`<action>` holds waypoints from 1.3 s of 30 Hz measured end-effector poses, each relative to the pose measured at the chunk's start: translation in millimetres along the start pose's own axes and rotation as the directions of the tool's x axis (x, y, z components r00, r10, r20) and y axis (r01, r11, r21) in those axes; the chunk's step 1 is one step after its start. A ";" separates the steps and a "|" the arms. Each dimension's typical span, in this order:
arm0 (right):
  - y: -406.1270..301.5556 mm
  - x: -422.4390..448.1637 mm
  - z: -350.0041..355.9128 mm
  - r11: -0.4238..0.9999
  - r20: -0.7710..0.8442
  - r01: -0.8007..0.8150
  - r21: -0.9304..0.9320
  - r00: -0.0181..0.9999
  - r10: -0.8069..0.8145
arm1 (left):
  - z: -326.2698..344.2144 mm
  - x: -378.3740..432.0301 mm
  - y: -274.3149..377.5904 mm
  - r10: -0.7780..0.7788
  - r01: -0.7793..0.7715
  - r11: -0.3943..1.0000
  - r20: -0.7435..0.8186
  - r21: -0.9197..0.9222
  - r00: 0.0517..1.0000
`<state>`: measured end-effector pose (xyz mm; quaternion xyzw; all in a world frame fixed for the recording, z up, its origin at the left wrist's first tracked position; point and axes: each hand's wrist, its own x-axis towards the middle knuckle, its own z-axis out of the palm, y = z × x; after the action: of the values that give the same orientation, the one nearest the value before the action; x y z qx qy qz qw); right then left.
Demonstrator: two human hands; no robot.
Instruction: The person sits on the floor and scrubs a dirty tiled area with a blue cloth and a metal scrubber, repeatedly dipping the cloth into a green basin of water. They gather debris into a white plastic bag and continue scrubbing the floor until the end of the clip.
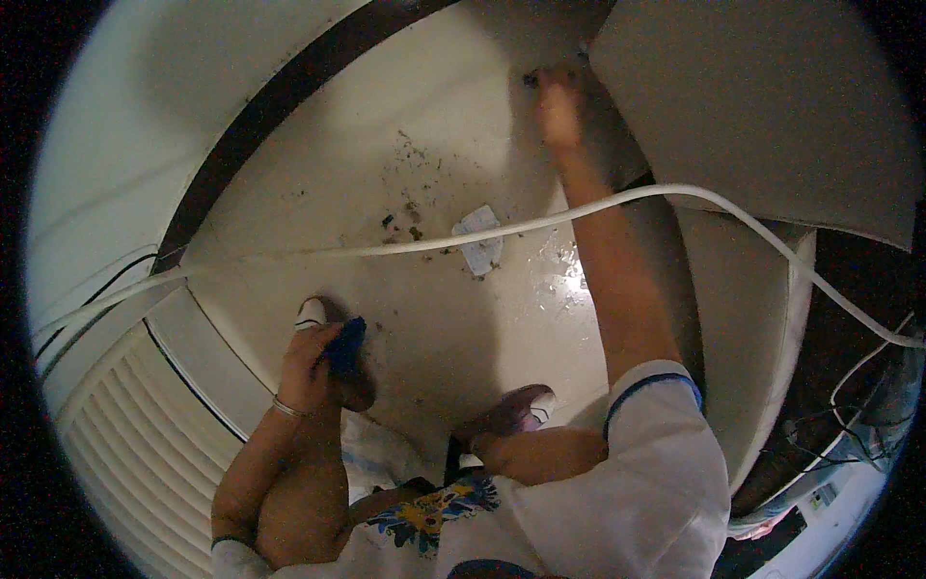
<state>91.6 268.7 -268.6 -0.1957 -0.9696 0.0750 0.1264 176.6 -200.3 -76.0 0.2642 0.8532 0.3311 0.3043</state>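
Observation:
My left hand (307, 354) rests by my left foot and grips a bunched blue cloth (346, 346). My right hand (561, 116) is stretched far forward to the pale floor, close to a grey-brown panel. It is blurred, with a small dark lump (532, 79) at its fingertips; whether the fingers hold that lump is unclear. Between the hands lies a crumpled whitish pad or piece of paper (481, 253), partly under a white cable (405, 247). Dark dirt crumbs (412, 210) are scattered on the floor left of it.
The cable spans the view, passing over my right forearm. A wet, shiny patch (564, 279) lies beside that arm. Dark skirting (239, 155) edges the wall at left, above a ribbed white panel (137, 412). A large grey-brown panel (752, 108) stands at right, with thin wires (839, 434) below.

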 end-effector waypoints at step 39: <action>12.9 -223.0 -149.9 0.673 0.378 -0.445 0.591 0.889 0.257 | 86.6 424.9 62.1 0.239 0.142 0.710 -0.426 0.690 0.873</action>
<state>336.2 206.0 -175.8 -0.3104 -0.8295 0.4625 0.0405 -34.7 151.7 -228.9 0.2910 0.9542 0.0452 -0.0523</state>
